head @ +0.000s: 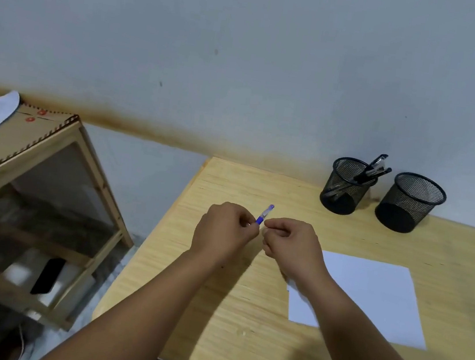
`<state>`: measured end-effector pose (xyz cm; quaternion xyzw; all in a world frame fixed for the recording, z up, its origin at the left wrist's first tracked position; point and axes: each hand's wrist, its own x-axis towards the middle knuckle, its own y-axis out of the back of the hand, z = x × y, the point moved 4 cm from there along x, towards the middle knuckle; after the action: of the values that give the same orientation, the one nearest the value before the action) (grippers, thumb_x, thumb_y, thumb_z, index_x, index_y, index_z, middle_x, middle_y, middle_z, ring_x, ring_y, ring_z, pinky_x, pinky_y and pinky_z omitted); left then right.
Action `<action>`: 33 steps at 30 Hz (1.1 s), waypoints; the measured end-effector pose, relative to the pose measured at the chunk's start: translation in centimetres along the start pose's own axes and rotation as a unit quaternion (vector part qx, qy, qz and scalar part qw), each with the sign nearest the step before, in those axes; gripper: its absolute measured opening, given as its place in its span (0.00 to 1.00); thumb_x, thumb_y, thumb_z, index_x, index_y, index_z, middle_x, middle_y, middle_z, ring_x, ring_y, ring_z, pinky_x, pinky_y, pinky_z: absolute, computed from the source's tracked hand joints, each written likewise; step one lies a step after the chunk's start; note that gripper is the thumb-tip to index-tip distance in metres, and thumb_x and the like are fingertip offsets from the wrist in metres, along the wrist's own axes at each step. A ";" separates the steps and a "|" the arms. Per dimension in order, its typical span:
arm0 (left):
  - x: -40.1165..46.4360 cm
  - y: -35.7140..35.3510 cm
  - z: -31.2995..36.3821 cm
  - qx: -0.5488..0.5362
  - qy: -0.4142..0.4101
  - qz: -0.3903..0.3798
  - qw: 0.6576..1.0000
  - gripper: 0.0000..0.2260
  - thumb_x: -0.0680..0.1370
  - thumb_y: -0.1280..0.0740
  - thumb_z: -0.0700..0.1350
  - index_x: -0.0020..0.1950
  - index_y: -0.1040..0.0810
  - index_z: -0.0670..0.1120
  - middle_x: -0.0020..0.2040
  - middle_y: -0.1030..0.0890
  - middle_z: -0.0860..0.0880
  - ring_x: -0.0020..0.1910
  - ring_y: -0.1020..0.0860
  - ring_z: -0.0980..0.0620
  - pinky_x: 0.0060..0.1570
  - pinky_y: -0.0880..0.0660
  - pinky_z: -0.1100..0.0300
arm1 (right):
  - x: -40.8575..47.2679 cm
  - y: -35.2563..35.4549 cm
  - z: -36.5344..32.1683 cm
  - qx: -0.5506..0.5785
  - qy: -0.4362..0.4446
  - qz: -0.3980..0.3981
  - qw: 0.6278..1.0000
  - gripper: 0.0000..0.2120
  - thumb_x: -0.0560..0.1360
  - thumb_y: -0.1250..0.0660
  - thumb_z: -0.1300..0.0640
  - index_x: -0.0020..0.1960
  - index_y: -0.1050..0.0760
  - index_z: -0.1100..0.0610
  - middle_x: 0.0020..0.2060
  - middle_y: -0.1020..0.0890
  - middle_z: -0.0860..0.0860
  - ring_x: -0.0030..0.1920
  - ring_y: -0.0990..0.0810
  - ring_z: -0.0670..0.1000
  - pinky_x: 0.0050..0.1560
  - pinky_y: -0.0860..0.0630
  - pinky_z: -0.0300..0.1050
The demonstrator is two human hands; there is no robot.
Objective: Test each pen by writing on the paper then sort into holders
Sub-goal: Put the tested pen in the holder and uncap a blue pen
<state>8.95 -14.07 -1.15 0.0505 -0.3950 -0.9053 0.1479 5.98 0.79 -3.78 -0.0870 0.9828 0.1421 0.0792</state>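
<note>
Your long pale wooden table fills the lower right of the frame, and it is where all the work sits. To the left stands a big wooden shelf unit, off the table and not in your way. A flat white sheet of paper lies at the right, partly under your right arm, close by so you can write on it. At the upper right, by the wall, stand two black mesh cups: the left pen holder has dark pens in it, and the right pen holder looks empty. They are well apart from your hands. In the middle, your left hand pinches a small blue and clear pen, pointing up and away. Your right hand is curled just beside it; I cannot tell what it holds, maybe the cap. I think you are getting the pen ready to write.
</note>
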 end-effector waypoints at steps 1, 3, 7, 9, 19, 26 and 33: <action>-0.5 0.2 0.3 -0.055 0.008 0.002 0.998 0.05 0.73 0.30 0.49 0.40 0.15 0.52 0.35 0.16 0.54 0.35 0.19 0.56 0.36 0.23 0.59 | -0.3 0.3 0.1 0.023 -0.004 -0.003 1.000 0.09 0.70 0.30 0.56 0.49 0.17 0.51 0.37 0.15 0.47 0.40 0.15 0.50 0.51 0.17 0.56; -1.7 0.4 1.0 -0.158 0.030 -0.008 0.987 0.05 0.74 0.29 0.48 0.39 0.15 0.52 0.34 0.16 0.53 0.33 0.20 0.58 0.35 0.25 0.62 | -1.2 0.8 0.0 0.065 -0.009 -0.022 0.998 0.08 0.73 0.28 0.58 0.52 0.17 0.53 0.40 0.13 0.51 0.44 0.13 0.51 0.54 0.17 0.53; -3.6 0.2 1.9 -0.302 0.067 -0.021 0.951 0.05 0.76 0.29 0.45 0.42 0.13 0.48 0.42 0.14 0.55 0.42 0.19 0.65 0.43 0.25 0.67 | -4.0 2.0 -1.0 0.104 0.004 -0.068 0.992 0.12 0.72 0.25 0.59 0.55 0.18 0.55 0.41 0.12 0.53 0.47 0.13 0.53 0.54 0.18 0.50; -4.5 -0.3 2.5 -0.345 0.079 -0.031 0.935 0.05 0.77 0.29 0.44 0.44 0.14 0.46 0.44 0.14 0.55 0.42 0.21 0.72 0.44 0.27 0.67 | -5.2 2.5 -1.1 0.113 0.008 -0.068 0.991 0.13 0.71 0.23 0.60 0.54 0.19 0.54 0.40 0.12 0.54 0.47 0.13 0.55 0.53 0.18 0.52; -5.5 -0.5 4.1 -0.361 0.078 -0.042 0.928 0.05 0.75 0.27 0.50 0.45 0.13 0.50 0.43 0.15 0.60 0.35 0.23 0.65 0.39 0.28 0.67 | -9.1 6.6 0.2 -0.027 0.028 -0.059 0.997 0.10 0.71 0.26 0.59 0.49 0.18 0.47 0.36 0.14 0.48 0.35 0.17 0.52 0.41 0.21 0.52; -7.0 -2.9 4.2 -0.389 0.075 -0.099 0.913 0.05 0.75 0.26 0.44 0.48 0.13 0.44 0.38 0.16 0.51 0.39 0.21 0.55 0.48 0.22 0.60 | -10.4 9.1 1.2 -0.125 0.075 -0.022 0.989 0.06 0.72 0.27 0.55 0.46 0.20 0.44 0.37 0.18 0.43 0.35 0.23 0.41 0.40 0.23 0.40; -8.7 -4.6 5.4 -0.409 0.060 -0.110 0.904 0.06 0.74 0.26 0.41 0.50 0.14 0.42 0.46 0.13 0.48 0.50 0.16 0.50 0.53 0.20 0.58 | -10.1 10.1 0.6 -0.144 0.097 -0.021 0.985 0.03 0.76 0.31 0.54 0.46 0.20 0.47 0.36 0.17 0.46 0.32 0.22 0.42 0.37 0.24 0.40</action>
<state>15.11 -4.67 -1.02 0.0832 0.0278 -0.9930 0.0789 13.93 12.04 0.16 -0.1311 0.9532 0.2710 -0.0266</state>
